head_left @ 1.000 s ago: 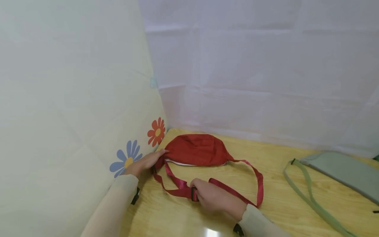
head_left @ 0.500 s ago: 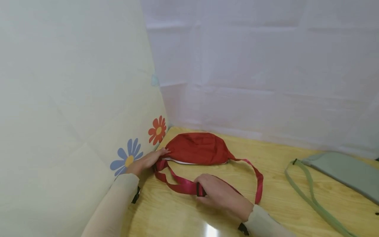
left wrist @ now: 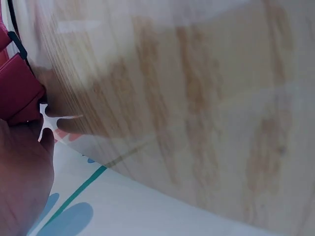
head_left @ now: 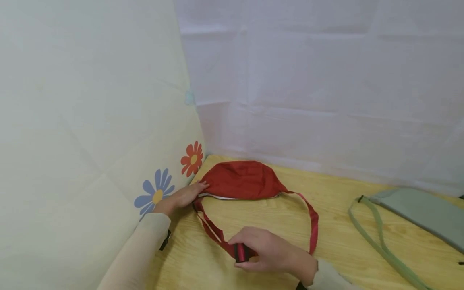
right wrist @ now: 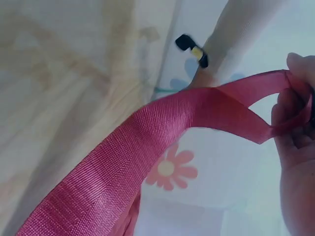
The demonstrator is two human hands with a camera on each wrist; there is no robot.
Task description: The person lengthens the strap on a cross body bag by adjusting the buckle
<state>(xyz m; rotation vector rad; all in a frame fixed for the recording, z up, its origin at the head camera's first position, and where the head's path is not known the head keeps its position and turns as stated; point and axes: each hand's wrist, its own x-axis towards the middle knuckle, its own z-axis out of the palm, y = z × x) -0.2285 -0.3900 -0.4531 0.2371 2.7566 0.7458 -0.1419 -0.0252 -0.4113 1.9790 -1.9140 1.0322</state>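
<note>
A red waist bag (head_left: 241,179) lies on the wooden table near the back left corner, its white-edged lower side facing me. My left hand (head_left: 185,198) holds the bag's left end, fingers over the fabric; the thumb is hidden in the head view. In the left wrist view, red webbing (left wrist: 19,91) and a black buckle piece (left wrist: 17,44) sit by that hand. My right hand (head_left: 270,250) pinches the strap at its black slider (head_left: 241,253), in front of the bag. The strap (right wrist: 108,162) loops through the fingers in the right wrist view.
A grey-green flat bag (head_left: 420,213) with a green strap (head_left: 389,249) lies on the table at the right. A white flower-printed sheet (head_left: 98,141) rises close on the left. Pale cloth (head_left: 319,80) hangs behind the table.
My right hand has moved slightly right, then toward me, with the slider turning in its fingers. The left strands of the strap are drawn straighter. The left hand stays at the bag's end.
</note>
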